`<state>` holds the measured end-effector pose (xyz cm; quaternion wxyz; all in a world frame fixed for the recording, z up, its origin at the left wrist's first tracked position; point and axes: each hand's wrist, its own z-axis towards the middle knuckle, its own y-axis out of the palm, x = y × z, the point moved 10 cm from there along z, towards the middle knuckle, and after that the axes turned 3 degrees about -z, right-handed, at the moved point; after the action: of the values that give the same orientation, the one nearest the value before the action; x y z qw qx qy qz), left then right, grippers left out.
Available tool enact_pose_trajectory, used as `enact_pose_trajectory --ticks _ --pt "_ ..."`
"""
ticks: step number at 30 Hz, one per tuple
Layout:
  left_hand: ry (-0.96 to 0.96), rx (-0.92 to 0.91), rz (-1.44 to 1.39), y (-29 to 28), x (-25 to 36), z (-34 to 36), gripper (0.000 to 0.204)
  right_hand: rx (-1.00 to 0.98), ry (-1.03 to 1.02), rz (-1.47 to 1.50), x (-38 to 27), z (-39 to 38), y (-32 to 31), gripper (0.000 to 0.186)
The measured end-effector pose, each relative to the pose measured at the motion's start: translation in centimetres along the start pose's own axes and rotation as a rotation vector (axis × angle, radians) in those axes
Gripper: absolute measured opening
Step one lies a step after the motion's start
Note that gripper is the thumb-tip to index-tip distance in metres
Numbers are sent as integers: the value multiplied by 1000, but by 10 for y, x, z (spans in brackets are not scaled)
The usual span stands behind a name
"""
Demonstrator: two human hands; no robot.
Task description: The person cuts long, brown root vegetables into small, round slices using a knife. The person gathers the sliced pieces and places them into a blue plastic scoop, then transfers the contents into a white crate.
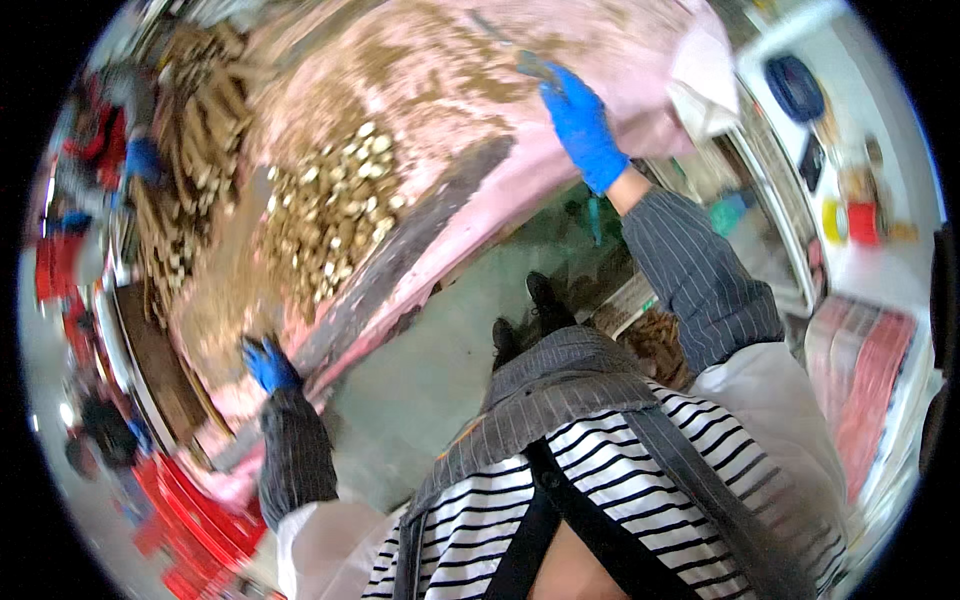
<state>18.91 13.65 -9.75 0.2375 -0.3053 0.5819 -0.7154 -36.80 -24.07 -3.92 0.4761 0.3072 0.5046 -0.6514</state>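
My right hand [585, 130], in a blue glove, reaches over the far right of a pink-covered table [640, 100]. Its fingers are closed round a thin grey tool [533, 66] that looks like a knife, blurred by motion. Near the table's left end, my left hand [268, 366], also gloved in blue, rests with fingers apart beside a blurred brown heap [225, 320]. Its fingertips are dark and smeared. Between my hands lies a pile of short cut brown pieces [325, 225] with pale ends.
Long brown sticks [205, 130] lie at the far left. A grey strip [420, 215] runs along the table's near edge. Another person's blue-gloved hand [143, 160] is beyond the sticks. Red crates [190, 515] stand lower left; a white table [850, 110] with small items is right.
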Motion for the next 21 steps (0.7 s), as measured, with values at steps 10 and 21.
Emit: enact_pose_trajectory --ticks 10,21 --pt "117 -77 -389 28 91 -18 84 539 839 -3 185 -314 -177 36" --pt "60 1 -279 31 154 -2 69 6 1133 178 267 -428 7 29"
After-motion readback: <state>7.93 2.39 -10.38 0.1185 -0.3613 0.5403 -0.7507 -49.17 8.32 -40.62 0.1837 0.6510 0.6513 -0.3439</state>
